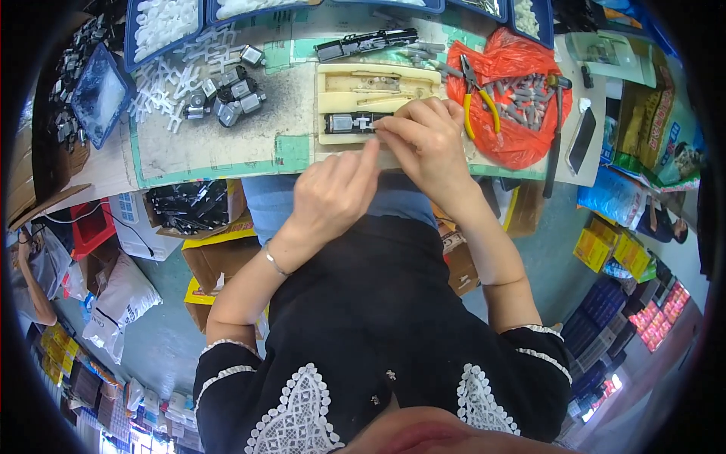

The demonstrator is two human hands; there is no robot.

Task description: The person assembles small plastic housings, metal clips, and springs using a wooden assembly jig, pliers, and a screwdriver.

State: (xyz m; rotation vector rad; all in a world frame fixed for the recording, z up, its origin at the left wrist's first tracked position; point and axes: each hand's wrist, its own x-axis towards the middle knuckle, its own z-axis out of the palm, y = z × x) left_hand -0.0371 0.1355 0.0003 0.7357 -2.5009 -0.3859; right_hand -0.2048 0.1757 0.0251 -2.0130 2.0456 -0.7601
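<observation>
A cream-coloured fixture block lies on the bench in front of me. In its near slot sits a black plastic housing with a silver motor and small white parts. My right hand is over the right end of that housing, thumb and forefinger pinched together; whatever is between them is too small or hidden to name. My left hand hovers at the block's near edge, forefinger stretched toward the housing and the other fingers loosely bent. It holds nothing that I can see.
Yellow-handled pliers lie on a red plastic bag of small grey parts. Beside it are a hammer and a phone. Left are silver motors and white plastic pieces. Black assembled housings lie behind the block.
</observation>
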